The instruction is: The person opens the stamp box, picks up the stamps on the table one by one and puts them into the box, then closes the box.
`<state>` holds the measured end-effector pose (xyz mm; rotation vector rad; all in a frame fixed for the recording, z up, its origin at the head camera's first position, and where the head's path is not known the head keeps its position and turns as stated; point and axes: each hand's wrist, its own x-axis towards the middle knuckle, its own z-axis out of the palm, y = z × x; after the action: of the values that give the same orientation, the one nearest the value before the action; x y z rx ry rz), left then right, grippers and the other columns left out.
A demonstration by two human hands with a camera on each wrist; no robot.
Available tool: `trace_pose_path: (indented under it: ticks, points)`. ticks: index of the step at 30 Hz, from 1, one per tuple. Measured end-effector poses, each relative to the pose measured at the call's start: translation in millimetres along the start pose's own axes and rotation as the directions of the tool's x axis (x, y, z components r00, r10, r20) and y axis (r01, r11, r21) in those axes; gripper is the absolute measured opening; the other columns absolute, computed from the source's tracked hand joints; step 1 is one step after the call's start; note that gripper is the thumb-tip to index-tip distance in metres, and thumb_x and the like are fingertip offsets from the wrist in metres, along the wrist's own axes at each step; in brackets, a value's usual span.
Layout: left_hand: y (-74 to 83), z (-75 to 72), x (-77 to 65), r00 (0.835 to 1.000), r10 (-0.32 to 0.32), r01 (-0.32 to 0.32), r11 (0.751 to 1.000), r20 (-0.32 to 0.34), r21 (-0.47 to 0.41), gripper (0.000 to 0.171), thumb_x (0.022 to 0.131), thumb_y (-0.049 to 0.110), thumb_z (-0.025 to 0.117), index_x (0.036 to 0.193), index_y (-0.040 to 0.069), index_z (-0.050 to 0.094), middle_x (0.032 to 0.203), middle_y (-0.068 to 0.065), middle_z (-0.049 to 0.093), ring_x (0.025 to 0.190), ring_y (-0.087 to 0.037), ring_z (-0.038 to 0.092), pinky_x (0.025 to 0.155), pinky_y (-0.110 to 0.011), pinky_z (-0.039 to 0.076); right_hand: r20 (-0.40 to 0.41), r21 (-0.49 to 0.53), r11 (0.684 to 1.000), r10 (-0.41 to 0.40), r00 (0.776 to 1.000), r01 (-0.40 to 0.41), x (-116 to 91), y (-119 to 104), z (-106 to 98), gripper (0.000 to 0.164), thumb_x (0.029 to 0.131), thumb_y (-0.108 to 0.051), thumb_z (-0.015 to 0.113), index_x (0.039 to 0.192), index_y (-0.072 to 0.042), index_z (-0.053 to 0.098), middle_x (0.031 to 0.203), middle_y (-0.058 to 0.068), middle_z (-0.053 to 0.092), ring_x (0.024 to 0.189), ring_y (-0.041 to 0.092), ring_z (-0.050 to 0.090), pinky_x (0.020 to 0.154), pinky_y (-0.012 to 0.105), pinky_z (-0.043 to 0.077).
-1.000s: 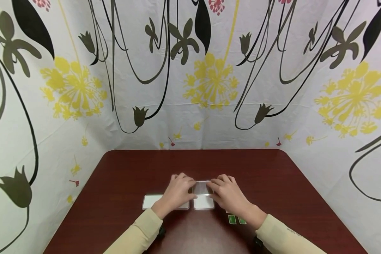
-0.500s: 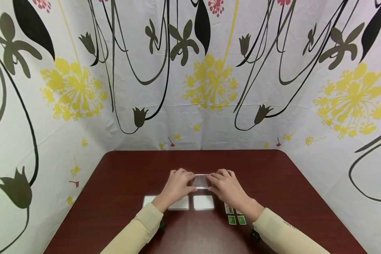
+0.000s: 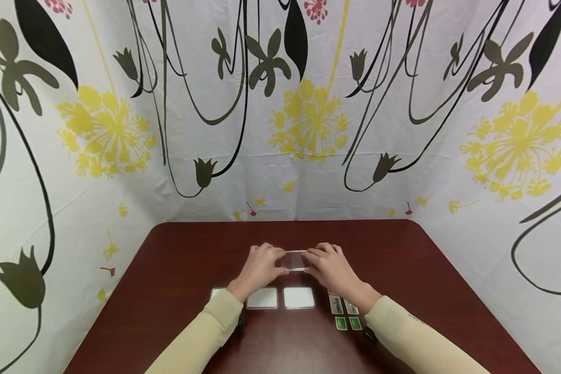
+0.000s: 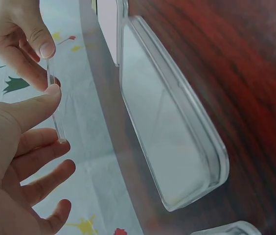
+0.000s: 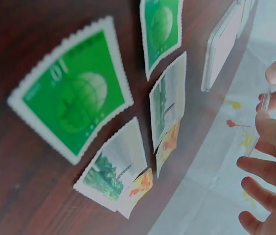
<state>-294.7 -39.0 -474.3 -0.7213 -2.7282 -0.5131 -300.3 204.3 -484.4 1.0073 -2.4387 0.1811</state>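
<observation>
Between both hands is a clear rectangular plastic lid, seen nearly edge-on in the left wrist view as a thin strip. My left hand pinches its left end between thumb and fingers. At the opposite end, my right hand pinches it the same way. The lid is held up beyond a shallow white box with a clear rim. A second white box sits beside that one, and a third is partly hidden by the left forearm.
Several postage stamps lie on the dark red table by the right forearm: green ones, landscape ones and small orange ones. A patterned cloth hangs around the table's back and sides.
Both hands have carried the clear lid up and away from the rightmost white box, toward the table's far side. More of the boxes and stamps shows now.
</observation>
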Motion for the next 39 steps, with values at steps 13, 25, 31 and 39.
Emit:
trace_pose_path:
  ticks: [13,25,31,39]
  points:
    - [-9.1,15.9,13.2,0.997,-0.054,0.055,0.998,0.061,-0.003,0.05,0.083,0.041,0.084,0.123,0.012,0.074,0.118,0.001,0.072,0.113,-0.024,0.06,0.092,-0.051,0.042,0.139,0.036,0.994,0.093,0.986,-0.099,7,6,9,0.042,0.089,-0.031,0.079,0.127,-0.016,0.071,0.121,0.001,0.07,0.115,0.03,0.056,0.09,0.056,0.044]
    - [-16.7,29.1,19.7,0.993,-0.07,0.074,0.997,0.092,-0.035,0.047,0.081,0.038,0.085,0.118,0.011,0.076,0.114,-0.001,0.073,0.108,-0.025,0.063,0.088,-0.051,0.044,0.235,0.091,0.978,0.162,0.959,-0.187,13,10,20,0.039,0.09,-0.032,0.078,0.125,-0.017,0.073,0.115,-0.003,0.072,0.114,0.028,0.054,0.089,0.055,0.041]
    - [-18.4,34.9,21.0,0.986,-0.096,0.1,0.995,0.138,-0.028,0.044,0.082,0.038,0.085,0.118,0.013,0.077,0.114,0.0,0.073,0.106,-0.021,0.064,0.09,-0.05,0.043,0.266,0.069,0.976,0.183,0.946,-0.208,12,10,26,0.039,0.09,-0.035,0.078,0.126,-0.02,0.073,0.114,-0.004,0.072,0.117,0.029,0.053,0.09,0.056,0.041]
    - [-16.1,35.1,21.2,0.98,-0.108,0.11,0.994,0.167,-0.002,0.043,0.082,0.04,0.084,0.118,0.016,0.077,0.113,0.002,0.073,0.104,-0.02,0.065,0.089,-0.049,0.044,0.284,0.06,0.977,0.181,0.942,-0.206,11,11,30,0.036,0.09,-0.033,0.078,0.124,-0.021,0.074,0.115,-0.005,0.072,0.118,0.03,0.053,0.092,0.057,0.04]
